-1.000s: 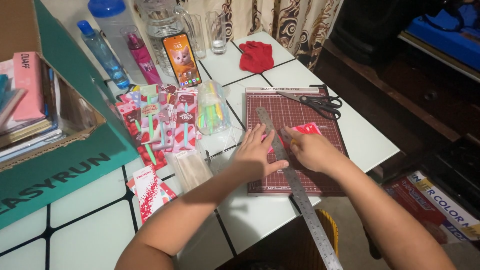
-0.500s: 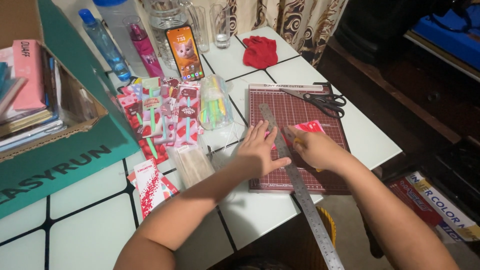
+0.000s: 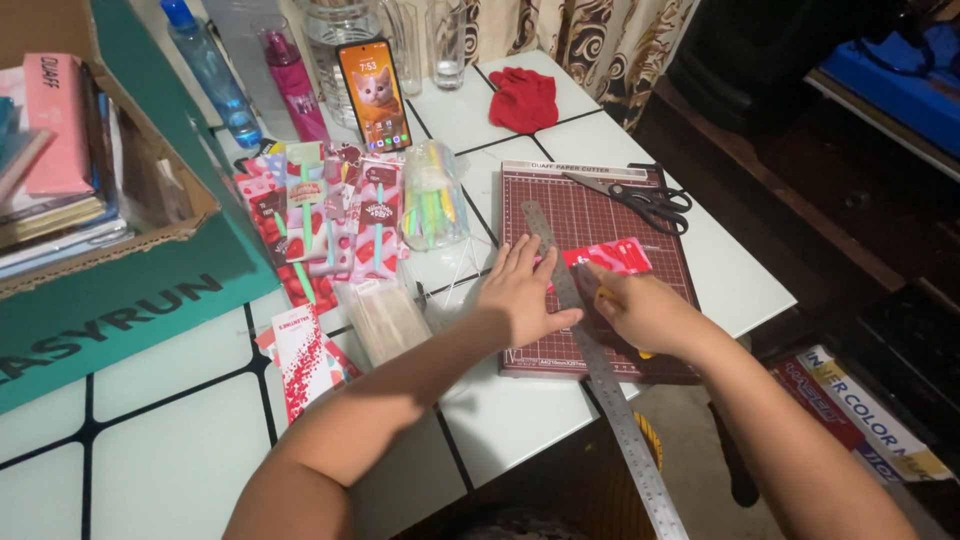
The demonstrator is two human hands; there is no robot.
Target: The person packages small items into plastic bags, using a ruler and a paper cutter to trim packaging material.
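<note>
Red paper strip [image 3: 612,256] flat on dark-red cutting mat [image 3: 600,270], partly under long steel ruler [image 3: 590,350] laid diagonally across mat and past table edge. Left hand [image 3: 522,290], fingers spread flat, pressing ruler down just beside strip; right hand [image 3: 648,312] curled around yellow-handled cutter [image 3: 604,294], tip against ruler's edge at strip. Black scissors [image 3: 640,203] at mat's far corner; smartphone [image 3: 373,95], red cloth [image 3: 524,99], packaged pens [image 3: 340,215] on white tiled table [image 3: 150,400].
</note>
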